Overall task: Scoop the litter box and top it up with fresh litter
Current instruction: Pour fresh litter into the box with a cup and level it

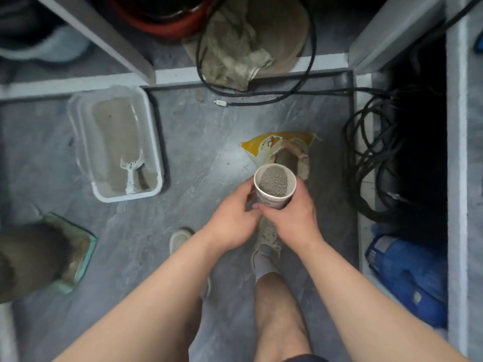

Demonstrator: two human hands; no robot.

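Observation:
A white paper cup (274,188) filled with grey litter granules is held upright between both hands above the floor. My left hand (232,218) grips its left side and my right hand (295,215) wraps its right side. Just behind the cup stands an open yellow litter bag (281,147). The white rectangular litter box (150,142) lies on the floor to the left, holding brownish litter and a white scoop (132,171) leaning at its near end.
Black cables (371,158) coil on the right by a blue object (410,278). A dirty cloth (243,48) and a red basin (162,17) sit at the back. A teal-edged tray (83,252) lies lower left. My feet stand below the cup.

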